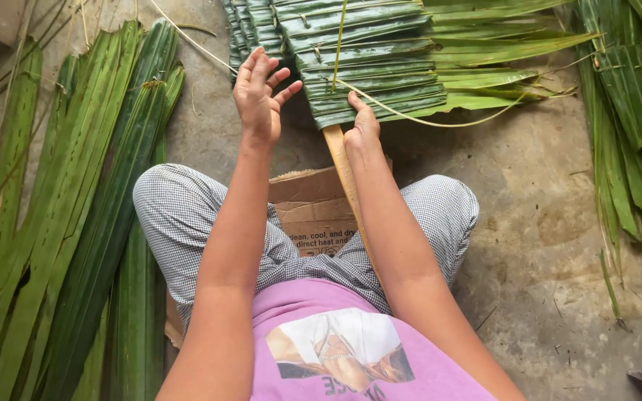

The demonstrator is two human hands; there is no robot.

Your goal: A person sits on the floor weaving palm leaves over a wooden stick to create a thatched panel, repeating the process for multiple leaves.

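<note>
A flattened brown cardboard box point(310, 209) lies on the concrete floor point(544, 223) under the seated person's crossed legs, its flaps showing between the knees, with dark print along one panel.

Long loose palm leaves point(61, 223) lie flat along my left on the concrete floor point(544, 245), side by side. A flattened cardboard box point(312, 208) sits under my crossed legs in checked trousers point(180, 215). More green fronds point(637, 126) are heaped at my right, near the floor's edge.
</note>
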